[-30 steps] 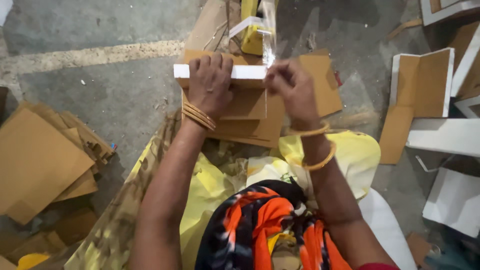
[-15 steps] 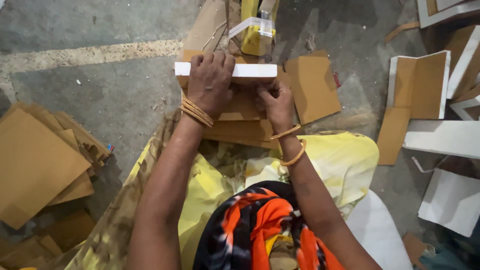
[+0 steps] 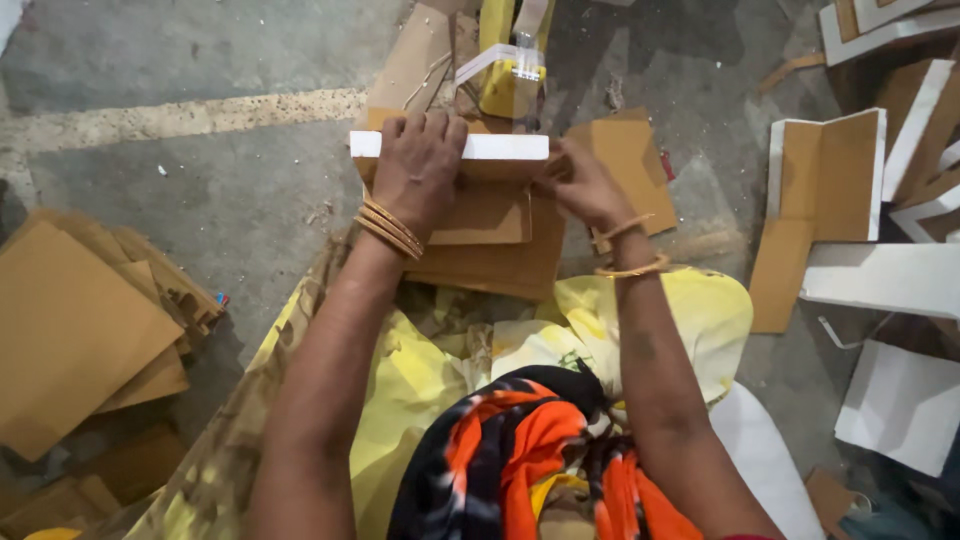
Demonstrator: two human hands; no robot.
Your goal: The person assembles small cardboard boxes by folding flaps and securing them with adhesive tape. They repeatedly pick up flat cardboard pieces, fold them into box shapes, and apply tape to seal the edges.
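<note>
Box-making workshop, bare concrete floor (image 3: 200, 190), stacked cardboard sheets (image 3: 70, 330), folded white box blanks (image 3: 830, 190)

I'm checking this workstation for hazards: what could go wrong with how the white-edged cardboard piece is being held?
The left hand spans the white-edged cardboard piece from above while the right hand works at its end; the piece could tilt or crease. Its edges may also scrape fingers, and the loose cardboard sheets beneath might slide.

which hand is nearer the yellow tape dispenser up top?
Left. The left hand lies over the white-edged board, just below-left of the yellow tape dispenser. The right hand grips the board's right end, lower and slightly farther away.
</note>
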